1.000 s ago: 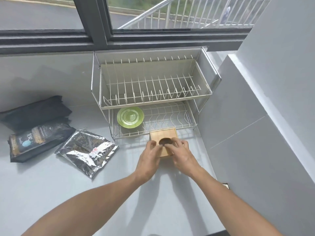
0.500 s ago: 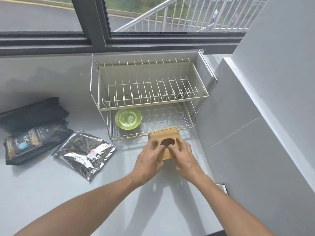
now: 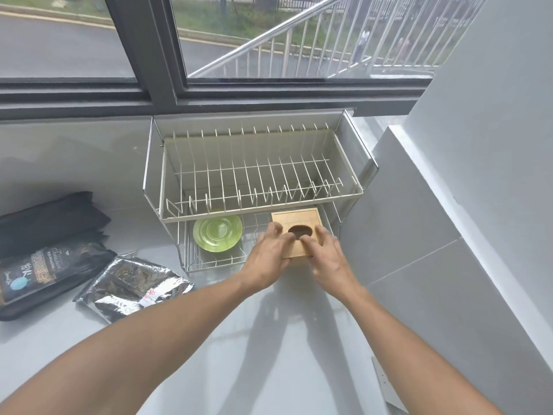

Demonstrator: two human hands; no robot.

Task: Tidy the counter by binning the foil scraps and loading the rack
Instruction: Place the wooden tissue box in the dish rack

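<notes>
A two-tier wire dish rack [image 3: 257, 202] stands against the window wall. A green plate [image 3: 217, 236] lies on its lower tier, at the left. A square wooden box [image 3: 296, 221] with an oval hole in its top sits at the right of the lower tier, half under the upper shelf. My left hand [image 3: 267, 259] grips the box's near left edge and my right hand [image 3: 327, 257] its near right edge. A silver foil bag [image 3: 131, 287] lies on the counter left of the rack.
A dark printed pouch [image 3: 45, 272] and a black folded bag [image 3: 51, 218] lie at the far left. A grey tiled wall [image 3: 419, 235] closes in the right side. A white socket plate [image 3: 386, 384] sits low on that wall.
Both hands have pushed the wooden box away from me, off the counter and into the rack's lower tier beside the green plate.
</notes>
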